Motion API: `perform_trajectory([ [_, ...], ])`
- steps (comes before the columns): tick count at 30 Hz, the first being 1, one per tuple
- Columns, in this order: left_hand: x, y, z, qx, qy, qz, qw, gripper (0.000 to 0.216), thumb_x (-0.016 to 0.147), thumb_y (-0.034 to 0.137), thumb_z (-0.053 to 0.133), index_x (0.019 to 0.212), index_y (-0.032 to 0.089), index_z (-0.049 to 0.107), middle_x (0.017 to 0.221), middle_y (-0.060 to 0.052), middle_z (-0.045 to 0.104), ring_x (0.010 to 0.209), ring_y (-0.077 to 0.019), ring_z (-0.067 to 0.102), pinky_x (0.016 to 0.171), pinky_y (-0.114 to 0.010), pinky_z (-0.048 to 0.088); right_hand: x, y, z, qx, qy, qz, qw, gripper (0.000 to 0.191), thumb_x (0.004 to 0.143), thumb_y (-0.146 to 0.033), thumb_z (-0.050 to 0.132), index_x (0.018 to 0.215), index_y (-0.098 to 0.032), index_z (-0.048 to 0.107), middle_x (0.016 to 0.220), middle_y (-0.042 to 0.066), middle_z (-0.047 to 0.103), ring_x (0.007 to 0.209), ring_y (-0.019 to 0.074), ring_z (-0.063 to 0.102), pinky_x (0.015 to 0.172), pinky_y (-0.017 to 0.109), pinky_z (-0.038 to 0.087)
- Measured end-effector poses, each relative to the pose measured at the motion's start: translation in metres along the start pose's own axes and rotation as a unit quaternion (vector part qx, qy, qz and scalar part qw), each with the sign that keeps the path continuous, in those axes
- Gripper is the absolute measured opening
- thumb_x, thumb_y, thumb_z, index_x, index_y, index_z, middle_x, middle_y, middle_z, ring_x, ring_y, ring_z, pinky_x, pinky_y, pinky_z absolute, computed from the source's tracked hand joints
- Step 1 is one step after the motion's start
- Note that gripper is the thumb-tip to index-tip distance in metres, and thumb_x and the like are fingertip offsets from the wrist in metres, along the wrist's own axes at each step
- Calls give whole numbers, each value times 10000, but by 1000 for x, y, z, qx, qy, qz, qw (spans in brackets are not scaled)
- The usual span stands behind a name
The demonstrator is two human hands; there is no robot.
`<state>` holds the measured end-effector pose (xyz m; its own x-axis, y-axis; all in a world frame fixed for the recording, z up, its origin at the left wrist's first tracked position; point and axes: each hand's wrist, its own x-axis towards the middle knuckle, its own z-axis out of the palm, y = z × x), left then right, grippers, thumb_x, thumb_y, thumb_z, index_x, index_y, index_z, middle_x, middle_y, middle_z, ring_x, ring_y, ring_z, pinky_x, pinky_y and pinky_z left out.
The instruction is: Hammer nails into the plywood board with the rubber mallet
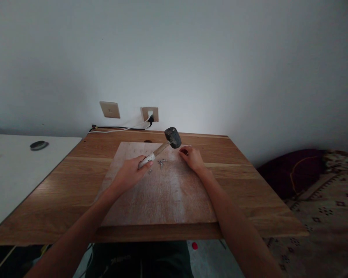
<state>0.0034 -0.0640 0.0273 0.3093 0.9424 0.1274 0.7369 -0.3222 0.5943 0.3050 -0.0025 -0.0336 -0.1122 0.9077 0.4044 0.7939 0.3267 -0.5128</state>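
Observation:
My left hand [135, 170] is wrapped round the pale grip of a rubber mallet [162, 147]. Its dark head [173, 138] is raised above the far part of a worn wooden board [156, 200]. Several small metal nails or screws [161, 162] lie loose on the board, just right of the mallet's grip. Over the board's far right part is my right hand [192, 156], its fingers curled in a pinch near the surface. Whatever sits between those fingertips is too small or too hidden to make out.
The board lies on a wooden table [249, 197] against a wall. Cables run from a wall socket [150, 114] along the table's back edge. To the left, a white surface [20, 173] bears a dark round object [38, 145]. A bed with patterned cloth [321, 212] stands at right.

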Motion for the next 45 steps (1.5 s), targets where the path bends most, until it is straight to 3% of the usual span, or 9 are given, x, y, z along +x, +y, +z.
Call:
perform_trajectory([
  [9,15,9,8,51,-24,3,998,373,986,492,474,981,195,699,874,-74,757,829,-247,701,724,-323,436,3,3,3,-1,0,34,999,26,874,-178,735,860,-175,713,885,83,736,863,214,681,828,329,526],
  [14,22,16,13,115,-39,-5,993,365,1025,463,465,1069,197,711,948,-97,776,902,-270,724,723,-324,442,-1,15,-4,12,19,61,998,372,808,-318,823,1117,-147,704,1067,140,735,899,236,697,834,376,568],
  [21,21,19,15,153,-52,-25,987,363,1038,478,480,1158,217,702,996,-100,787,950,-290,738,716,-325,452,-3,25,-6,38,58,60,996,552,712,-102,657,1259,-171,645,1241,146,665,960,222,698,831,371,594],
  [29,17,2,9,118,-32,-15,992,380,1018,486,469,1125,212,710,974,-99,784,932,-280,730,746,-323,467,-2,-1,-20,23,84,11,996,217,807,-85,556,967,-182,666,998,98,676,917,227,658,864,365,548],
  [31,16,-6,6,89,-4,-18,996,399,1014,486,453,1140,203,704,957,-97,779,916,-276,726,749,-323,463,-2,-17,-21,17,52,-21,998,186,850,-81,558,950,-184,675,973,83,682,868,205,653,842,335,534],
  [33,14,-13,3,70,22,-31,997,416,1008,499,444,1142,200,701,933,-90,772,877,-270,719,742,-322,457,-2,-37,-17,-2,-19,-68,997,163,906,-99,577,970,-184,700,981,74,694,854,187,655,845,315,518],
  [37,14,-24,2,40,56,-53,996,415,1001,508,443,1099,203,706,919,-72,764,848,-249,706,747,-308,456,0,-69,-1,-99,-163,-131,973,117,985,-181,624,996,-161,738,1047,114,710,988,221,667,904,320,490],
  [45,13,-30,7,0,82,-63,995,430,1006,514,464,1138,192,717,900,-74,753,857,-240,695,747,-306,443,8,-66,1,-155,-206,-122,958,114,1003,-169,622,1013,-160,735,1047,129,714,1014,242,675,907,318,474],
])
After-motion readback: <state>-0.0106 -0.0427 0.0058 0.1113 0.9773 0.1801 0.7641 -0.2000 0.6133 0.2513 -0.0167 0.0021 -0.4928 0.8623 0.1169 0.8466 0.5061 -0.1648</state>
